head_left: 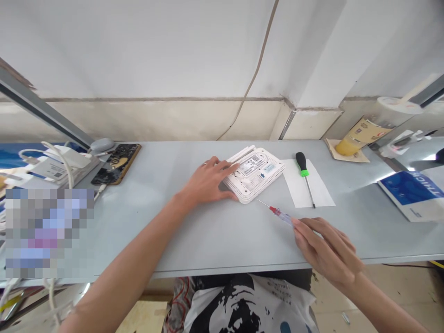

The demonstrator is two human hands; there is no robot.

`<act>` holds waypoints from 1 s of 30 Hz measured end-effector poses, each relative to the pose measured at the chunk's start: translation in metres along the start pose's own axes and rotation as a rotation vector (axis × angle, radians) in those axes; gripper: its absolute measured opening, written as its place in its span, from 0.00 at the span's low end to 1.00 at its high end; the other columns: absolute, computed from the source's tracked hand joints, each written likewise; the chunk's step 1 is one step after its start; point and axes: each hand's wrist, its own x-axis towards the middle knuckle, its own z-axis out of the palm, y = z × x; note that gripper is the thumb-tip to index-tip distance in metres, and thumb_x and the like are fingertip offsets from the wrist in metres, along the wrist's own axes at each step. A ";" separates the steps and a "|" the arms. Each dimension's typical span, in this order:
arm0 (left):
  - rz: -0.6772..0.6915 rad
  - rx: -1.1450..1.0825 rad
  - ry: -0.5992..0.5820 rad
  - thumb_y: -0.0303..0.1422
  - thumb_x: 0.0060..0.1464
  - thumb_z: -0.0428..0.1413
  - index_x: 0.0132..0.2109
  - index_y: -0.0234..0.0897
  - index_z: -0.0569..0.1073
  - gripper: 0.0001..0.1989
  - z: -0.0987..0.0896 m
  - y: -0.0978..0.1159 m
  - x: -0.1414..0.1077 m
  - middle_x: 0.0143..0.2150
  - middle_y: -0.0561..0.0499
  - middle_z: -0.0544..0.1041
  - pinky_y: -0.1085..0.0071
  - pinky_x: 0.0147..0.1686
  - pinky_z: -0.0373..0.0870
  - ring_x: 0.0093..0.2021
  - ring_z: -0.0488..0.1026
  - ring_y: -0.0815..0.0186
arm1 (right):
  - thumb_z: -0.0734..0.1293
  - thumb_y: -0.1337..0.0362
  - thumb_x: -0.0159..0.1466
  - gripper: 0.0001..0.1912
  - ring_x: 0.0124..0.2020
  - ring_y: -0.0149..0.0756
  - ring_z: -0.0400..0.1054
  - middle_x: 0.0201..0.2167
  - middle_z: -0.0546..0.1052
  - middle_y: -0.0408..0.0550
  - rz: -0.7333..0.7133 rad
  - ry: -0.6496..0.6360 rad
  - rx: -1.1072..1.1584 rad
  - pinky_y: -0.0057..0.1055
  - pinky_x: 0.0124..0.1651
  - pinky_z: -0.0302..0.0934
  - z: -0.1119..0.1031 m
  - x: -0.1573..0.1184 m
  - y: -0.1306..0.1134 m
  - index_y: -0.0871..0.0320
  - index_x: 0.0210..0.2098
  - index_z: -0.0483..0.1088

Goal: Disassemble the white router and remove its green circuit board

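A white router lies on the grey table, its vented underside with printed labels facing up. My left hand rests on its left side, fingers spread over the edge and thumb at the near corner. In my right hand is a small screwdriver with a clear handle, red collar and thin shaft. Its tip points at the router's near edge; I cannot tell whether they touch. To the right, a second screwdriver with a black and green handle lies on a white sheet of paper.
A phone and several white adapters with cables lie at the left. On the right stand a cup of yellow drink on a piece of cardboard and a blue and white packet. A wall runs behind the table.
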 end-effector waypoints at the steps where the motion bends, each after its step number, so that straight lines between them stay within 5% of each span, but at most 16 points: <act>1: 0.003 0.055 0.025 0.62 0.54 0.63 0.72 0.45 0.69 0.45 0.000 0.005 -0.001 0.59 0.39 0.78 0.46 0.54 0.72 0.56 0.72 0.42 | 0.74 0.81 0.61 0.22 0.30 0.36 0.78 0.31 0.83 0.49 0.009 -0.002 -0.001 0.31 0.31 0.72 0.000 0.000 0.001 0.64 0.53 0.77; 7: 0.192 0.117 0.088 0.59 0.67 0.51 0.60 0.40 0.78 0.31 0.005 0.027 -0.005 0.41 0.41 0.82 0.55 0.41 0.73 0.41 0.78 0.52 | 0.75 0.81 0.60 0.19 0.32 0.35 0.79 0.34 0.84 0.50 0.046 -0.012 -0.049 0.29 0.35 0.73 -0.012 -0.009 0.008 0.64 0.50 0.79; 11: 0.301 0.015 0.246 0.52 0.68 0.56 0.66 0.41 0.73 0.28 0.011 0.022 -0.002 0.64 0.38 0.77 0.47 0.61 0.71 0.66 0.70 0.47 | 0.75 0.82 0.58 0.19 0.34 0.36 0.79 0.36 0.84 0.51 0.028 -0.039 -0.055 0.32 0.38 0.74 -0.025 -0.018 0.012 0.67 0.48 0.79; 14: 0.315 -0.050 0.185 0.51 0.68 0.56 0.71 0.41 0.68 0.32 0.015 0.017 0.000 0.74 0.40 0.66 0.43 0.71 0.63 0.77 0.57 0.46 | 0.77 0.82 0.57 0.21 0.34 0.36 0.79 0.36 0.84 0.51 0.016 -0.086 -0.065 0.32 0.37 0.74 -0.029 -0.019 0.015 0.68 0.49 0.78; 30: 0.202 -0.009 0.126 0.61 0.61 0.58 0.70 0.46 0.72 0.38 0.015 0.023 0.003 0.74 0.44 0.68 0.43 0.71 0.63 0.76 0.60 0.45 | 0.76 0.81 0.57 0.15 0.35 0.39 0.78 0.39 0.81 0.57 -0.181 -0.033 0.000 0.34 0.32 0.75 -0.013 -0.015 0.019 0.68 0.43 0.77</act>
